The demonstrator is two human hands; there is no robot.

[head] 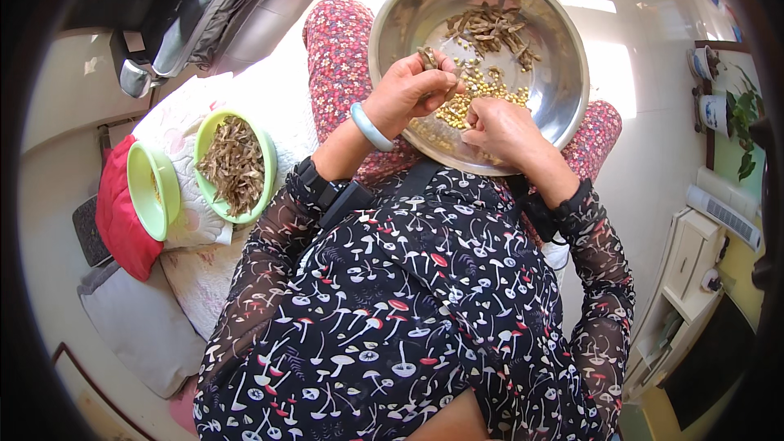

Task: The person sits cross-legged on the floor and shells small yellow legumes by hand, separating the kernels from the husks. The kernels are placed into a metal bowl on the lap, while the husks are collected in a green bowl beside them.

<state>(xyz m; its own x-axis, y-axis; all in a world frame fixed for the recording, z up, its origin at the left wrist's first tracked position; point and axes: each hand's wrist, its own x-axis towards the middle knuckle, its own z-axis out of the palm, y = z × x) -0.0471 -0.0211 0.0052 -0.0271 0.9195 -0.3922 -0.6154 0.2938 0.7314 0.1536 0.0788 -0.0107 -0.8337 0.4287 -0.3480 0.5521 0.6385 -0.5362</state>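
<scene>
A large stainless steel basin (566,61) rests across my lap. Dried brown bean pods (490,27) are heaped at its far side, and loose yellow soybeans (484,87) are spread over the nearer part of its floor. Over the basin's left half, my left hand (409,87) grips a few dried pods (428,59) between thumb and fingers. My right hand (505,128) hangs over the near side, just above the beans. Its fingers are curled with the thumb against them; whether something small sits in that pinch is hidden.
On a white quilted cover (184,116) to my left stands a green bowl (269,159) full of dried pods. A second green bowl (138,190) leans beside it near a red cushion (116,214). A white cabinet (686,257) and potted plants (713,113) are at the right.
</scene>
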